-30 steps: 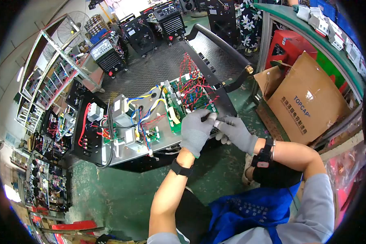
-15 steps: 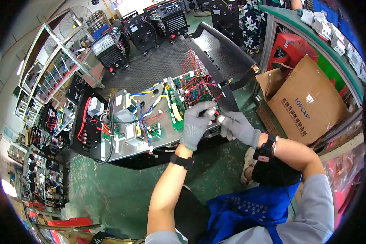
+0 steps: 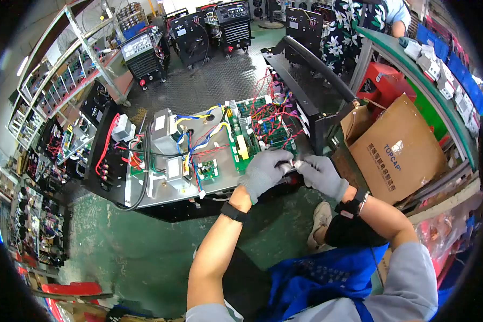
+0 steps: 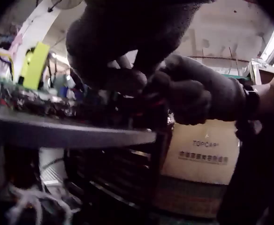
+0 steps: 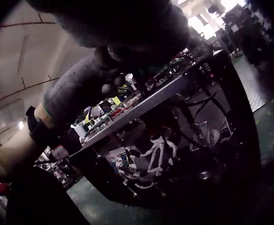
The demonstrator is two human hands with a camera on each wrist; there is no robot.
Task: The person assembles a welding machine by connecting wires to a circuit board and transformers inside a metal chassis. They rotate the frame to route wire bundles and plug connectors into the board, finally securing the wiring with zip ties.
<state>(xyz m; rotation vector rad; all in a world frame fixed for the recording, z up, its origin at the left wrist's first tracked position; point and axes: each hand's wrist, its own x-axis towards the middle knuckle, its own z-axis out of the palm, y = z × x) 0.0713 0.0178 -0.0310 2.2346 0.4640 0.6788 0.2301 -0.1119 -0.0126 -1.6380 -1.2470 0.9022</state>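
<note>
Both hands wear grey gloves and meet over the near right edge of an open machine chassis (image 3: 220, 188). My left hand (image 3: 264, 173) has its fingers curled, thumb and fingertips pinching something small and partly hidden. Close beside it, my right hand (image 3: 323, 176) also pinches with thumb and forefinger at the same spot. What the fingertips hold is too small to name. Behind them lie green circuit boards (image 3: 241, 121) with many red wires (image 3: 276, 121). In the left wrist view the right hand (image 4: 191, 96) is dark, its fingers bent near the left fingertips.
A black handle bar (image 3: 322, 67) rises behind the chassis. At the right stand a cardboard box (image 3: 397, 153) and a green-topped bench (image 3: 413, 67). Welding-type machines (image 3: 235, 27) stand at the back near a person in floral clothing (image 3: 341, 32). Racks (image 3: 64, 70) are at left.
The head view has shifted, so the chassis appears lower and further right. The hands, slightly apart half a second ago, are closer together at the fingertips.
</note>
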